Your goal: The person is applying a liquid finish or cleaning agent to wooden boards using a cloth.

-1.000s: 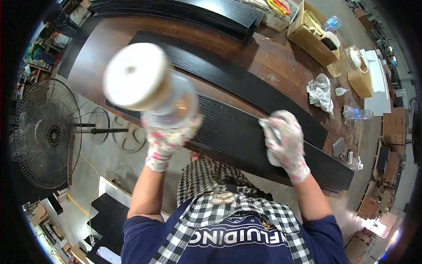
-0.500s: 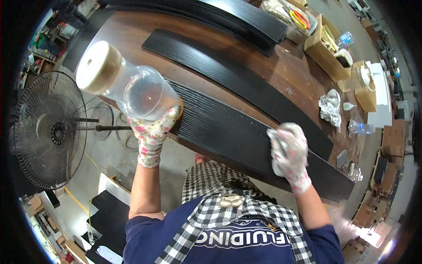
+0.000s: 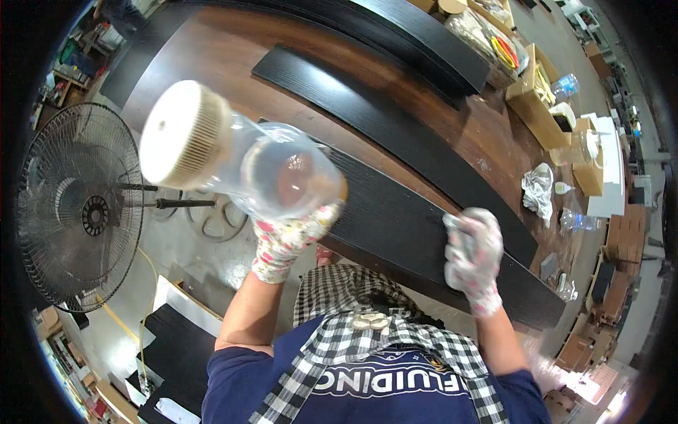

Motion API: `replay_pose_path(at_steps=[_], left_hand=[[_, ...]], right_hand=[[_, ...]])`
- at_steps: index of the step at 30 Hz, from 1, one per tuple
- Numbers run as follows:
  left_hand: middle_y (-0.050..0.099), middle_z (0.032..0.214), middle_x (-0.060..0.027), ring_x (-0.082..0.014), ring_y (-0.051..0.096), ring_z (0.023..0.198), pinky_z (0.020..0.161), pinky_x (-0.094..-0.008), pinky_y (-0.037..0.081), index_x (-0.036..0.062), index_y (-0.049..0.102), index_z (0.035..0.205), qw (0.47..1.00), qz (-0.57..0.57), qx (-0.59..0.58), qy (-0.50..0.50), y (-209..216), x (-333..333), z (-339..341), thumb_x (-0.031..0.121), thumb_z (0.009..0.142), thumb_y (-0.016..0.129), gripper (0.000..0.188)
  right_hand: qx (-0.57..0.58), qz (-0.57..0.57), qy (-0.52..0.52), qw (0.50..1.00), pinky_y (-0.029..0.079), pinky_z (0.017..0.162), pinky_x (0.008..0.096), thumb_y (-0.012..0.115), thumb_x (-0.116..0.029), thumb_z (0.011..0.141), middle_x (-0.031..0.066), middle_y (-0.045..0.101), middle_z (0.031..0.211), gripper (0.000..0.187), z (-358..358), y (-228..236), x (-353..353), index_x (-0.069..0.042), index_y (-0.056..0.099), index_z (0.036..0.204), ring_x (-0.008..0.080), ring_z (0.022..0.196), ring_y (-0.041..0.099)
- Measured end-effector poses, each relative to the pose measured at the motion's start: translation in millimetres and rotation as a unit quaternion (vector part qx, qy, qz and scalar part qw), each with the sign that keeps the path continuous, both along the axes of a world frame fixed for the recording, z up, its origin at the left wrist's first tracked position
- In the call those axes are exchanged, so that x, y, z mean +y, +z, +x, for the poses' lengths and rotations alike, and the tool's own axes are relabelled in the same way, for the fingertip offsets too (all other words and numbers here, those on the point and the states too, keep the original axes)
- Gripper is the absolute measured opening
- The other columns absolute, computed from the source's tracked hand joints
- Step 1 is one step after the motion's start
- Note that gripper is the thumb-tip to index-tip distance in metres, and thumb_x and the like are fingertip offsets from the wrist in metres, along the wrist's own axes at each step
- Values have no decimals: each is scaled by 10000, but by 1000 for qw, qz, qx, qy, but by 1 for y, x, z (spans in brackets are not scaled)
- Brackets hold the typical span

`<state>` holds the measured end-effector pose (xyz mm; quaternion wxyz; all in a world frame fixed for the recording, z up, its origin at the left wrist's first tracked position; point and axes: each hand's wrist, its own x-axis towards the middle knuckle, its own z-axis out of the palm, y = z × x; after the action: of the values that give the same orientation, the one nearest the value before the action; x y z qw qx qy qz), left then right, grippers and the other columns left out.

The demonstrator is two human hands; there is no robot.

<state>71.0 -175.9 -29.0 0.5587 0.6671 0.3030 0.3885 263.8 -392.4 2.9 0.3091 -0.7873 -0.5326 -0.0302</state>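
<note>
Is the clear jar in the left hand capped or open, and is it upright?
Capped and tipped: the clear jar in the left hand lies nearly sideways, its cream ribbed lid on.

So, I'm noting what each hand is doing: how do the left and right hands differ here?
The left hand is raised off the bench, gripping a clear plastic jar with a cream ribbed lid; the right hand is low, pressing a crumpled cloth onto the black panel. Both wear floral-print gloves.

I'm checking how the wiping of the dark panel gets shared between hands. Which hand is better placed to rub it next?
Right, probably. The right hand presses a crumpled cloth on the dark panel, while the left hand is busy holding a clear plastic jar raised above the panel's edge.
</note>
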Motion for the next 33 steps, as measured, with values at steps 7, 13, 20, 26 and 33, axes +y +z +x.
replay_pose_path(at_steps=[7,13,20,26,33], left_hand=[[465,1274,-117,-280,515,1147,945,-433,466,55,269,1402,995,56,-80,-11,-4,-3,10,353,607,876,1044],[513,1182,-119,-289,531,1116,931,-433,470,63,322,1350,969,-82,-231,-29,-2,16,-43,289,585,879,973],[535,1218,-123,-245,536,1128,980,-388,433,54,324,1357,986,31,-148,-70,0,4,-58,199,603,869,942],[600,1143,-103,-214,589,1048,895,-356,484,31,457,1251,997,-62,33,-24,-12,-4,-68,233,588,882,812],[574,1183,-110,-226,560,1082,943,-369,443,39,447,1259,998,7,-14,-60,-12,0,-65,294,581,871,839]], right_hand=[[-51,35,90,994,480,763,413,634,-43,723,156,573,906,146,-13,-2,113,-13,590,860,330,846,567],[-47,58,118,990,445,704,403,651,-65,710,112,547,886,124,-40,-9,140,-57,579,811,281,834,534],[-38,36,105,993,471,735,418,654,-23,714,146,575,884,152,-41,-8,155,-23,594,854,328,832,563],[-62,29,157,985,457,704,387,642,-91,758,118,566,909,84,-58,-8,213,-59,595,820,287,856,543],[-1,40,-70,997,460,757,401,667,-12,763,115,580,870,121,-6,-6,18,-48,604,860,285,848,563]])
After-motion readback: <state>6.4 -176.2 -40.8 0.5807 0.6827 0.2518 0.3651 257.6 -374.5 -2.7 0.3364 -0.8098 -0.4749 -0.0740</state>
